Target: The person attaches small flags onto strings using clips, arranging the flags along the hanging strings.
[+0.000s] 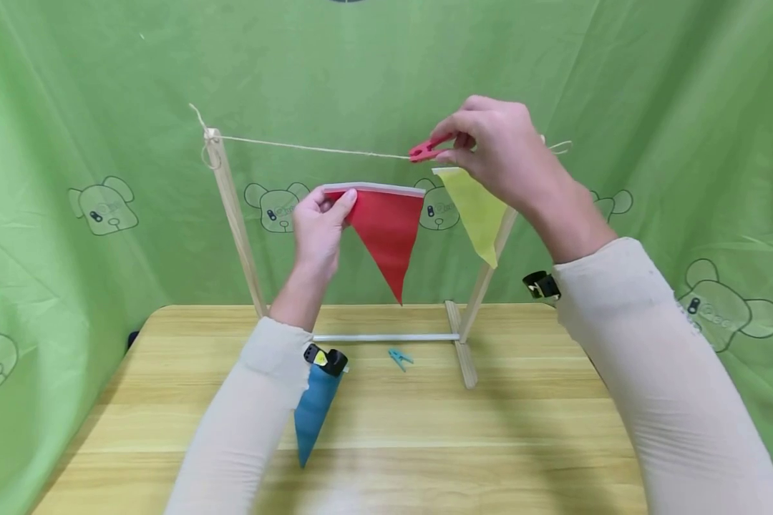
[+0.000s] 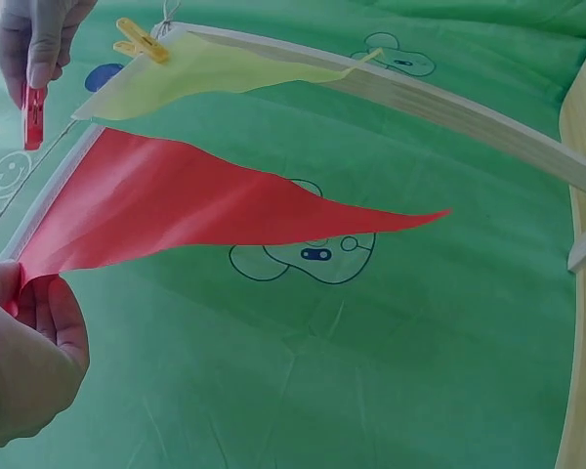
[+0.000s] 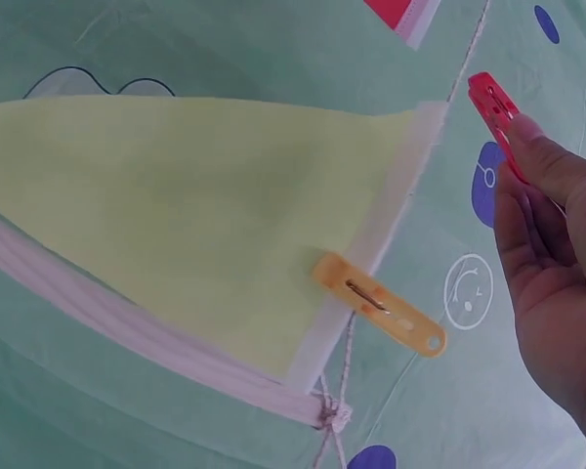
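My left hand [image 1: 318,229] pinches the white-edged top of a red pennant [image 1: 389,232] near one corner, and its tip hangs down. The string [image 1: 309,149] runs just above that edge. Higher and to the right, my right hand [image 1: 489,146] pinches a red clothespin [image 1: 423,151] between thumb and fingers. In the head view the clothespin's nose overlaps the string. Below the right hand hangs a yellow pennant [image 1: 473,211], clipped at its white edge by an orange-yellow clothespin [image 3: 376,303], which the hand hides in the head view.
The string spans two wooden posts [image 1: 235,207], tied at the tops; a pale crossbar [image 1: 386,337] joins them low down. A blue pennant [image 1: 315,415] lies under my left wrist on the wooden table [image 1: 425,443]. Near the crossbar is a teal clothespin [image 1: 399,359]. Green cloth [image 1: 373,71] surrounds the table.
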Tool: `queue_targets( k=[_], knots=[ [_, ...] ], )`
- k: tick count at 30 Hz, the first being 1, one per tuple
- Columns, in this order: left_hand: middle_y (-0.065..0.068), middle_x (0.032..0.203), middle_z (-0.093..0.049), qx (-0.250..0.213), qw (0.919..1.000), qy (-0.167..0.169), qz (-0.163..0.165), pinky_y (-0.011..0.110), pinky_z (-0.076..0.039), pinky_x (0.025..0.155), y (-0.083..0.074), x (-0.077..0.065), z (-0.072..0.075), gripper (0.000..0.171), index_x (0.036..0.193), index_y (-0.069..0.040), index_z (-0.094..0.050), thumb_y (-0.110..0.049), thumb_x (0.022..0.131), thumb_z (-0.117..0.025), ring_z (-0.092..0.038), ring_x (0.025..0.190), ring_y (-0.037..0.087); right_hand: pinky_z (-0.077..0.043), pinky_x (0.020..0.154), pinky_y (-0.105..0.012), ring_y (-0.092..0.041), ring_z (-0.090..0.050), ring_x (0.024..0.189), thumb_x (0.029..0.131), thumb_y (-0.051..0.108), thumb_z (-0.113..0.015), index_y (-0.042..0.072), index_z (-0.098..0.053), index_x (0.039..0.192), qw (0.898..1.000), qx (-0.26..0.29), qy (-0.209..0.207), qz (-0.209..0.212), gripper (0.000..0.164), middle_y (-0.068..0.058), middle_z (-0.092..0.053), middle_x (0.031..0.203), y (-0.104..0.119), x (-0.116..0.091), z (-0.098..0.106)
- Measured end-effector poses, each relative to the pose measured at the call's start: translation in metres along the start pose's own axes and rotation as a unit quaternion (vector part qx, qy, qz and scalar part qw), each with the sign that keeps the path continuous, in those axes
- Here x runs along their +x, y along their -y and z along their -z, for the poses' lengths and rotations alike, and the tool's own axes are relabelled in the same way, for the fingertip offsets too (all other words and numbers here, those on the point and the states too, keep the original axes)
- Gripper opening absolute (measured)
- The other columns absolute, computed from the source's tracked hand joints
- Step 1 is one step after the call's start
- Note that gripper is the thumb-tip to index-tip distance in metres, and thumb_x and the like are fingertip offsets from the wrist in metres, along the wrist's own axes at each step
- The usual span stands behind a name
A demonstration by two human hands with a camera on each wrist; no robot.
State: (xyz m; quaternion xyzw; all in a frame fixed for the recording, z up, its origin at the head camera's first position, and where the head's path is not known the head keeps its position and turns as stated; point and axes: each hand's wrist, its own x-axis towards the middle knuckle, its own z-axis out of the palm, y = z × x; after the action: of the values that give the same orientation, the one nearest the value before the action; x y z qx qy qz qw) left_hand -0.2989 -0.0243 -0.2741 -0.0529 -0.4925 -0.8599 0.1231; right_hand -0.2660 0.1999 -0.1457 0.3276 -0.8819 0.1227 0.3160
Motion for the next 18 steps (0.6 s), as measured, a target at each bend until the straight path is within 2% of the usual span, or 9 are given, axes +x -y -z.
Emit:
queue_targets(
  k=[5, 12, 18],
  knots=[
    [0.012, 0.097, -0.070, -0.007, 0.9999, -0.005, 0.005, 0.028, -0.063, 0.082, -0.001, 0.003, -0.004, 0.018, 0.111, 0.005, -0.070, 0.003, 0.093, -0.072, -0.070, 0.085, 0.019, -0.043, 0.073, -0.010, -0.021, -0.064, 0.085, 0.090, 0.006, -0.079, 0.004, -0.079, 0.108, 0.999, -0.005, 0.035, -0.015, 0.018, -0.013, -0.074, 0.101, 0.004, 0.007, 0.005],
    [0.012, 0.098, -0.070, -0.008, 0.9999, -0.005, 0.010, 0.030, -0.063, 0.085, -0.001, 0.006, -0.008, 0.020, 0.113, 0.005, -0.071, 0.002, 0.093, -0.072, -0.070, 0.087, 0.020, -0.053, 0.076, -0.030, -0.024, -0.066, 0.090, 0.094, 0.012, -0.077, 0.006, -0.079, 0.111, 0.994, -0.030, 0.098, -0.039, 0.018, -0.012, -0.073, 0.106, 0.008, 0.016, 0.011],
    [0.012, 0.097, -0.070, -0.016, 0.9999, 0.000, 0.006, 0.028, -0.063, 0.081, -0.002, 0.007, -0.012, 0.021, 0.114, 0.006, -0.071, 0.002, 0.094, -0.072, -0.070, 0.084, 0.019, -0.057, 0.078, -0.034, -0.025, -0.067, 0.089, 0.094, 0.011, -0.077, 0.004, -0.079, 0.110, 0.991, -0.033, 0.125, -0.034, 0.018, -0.014, -0.072, 0.104, 0.009, 0.025, 0.015]
  ],
)
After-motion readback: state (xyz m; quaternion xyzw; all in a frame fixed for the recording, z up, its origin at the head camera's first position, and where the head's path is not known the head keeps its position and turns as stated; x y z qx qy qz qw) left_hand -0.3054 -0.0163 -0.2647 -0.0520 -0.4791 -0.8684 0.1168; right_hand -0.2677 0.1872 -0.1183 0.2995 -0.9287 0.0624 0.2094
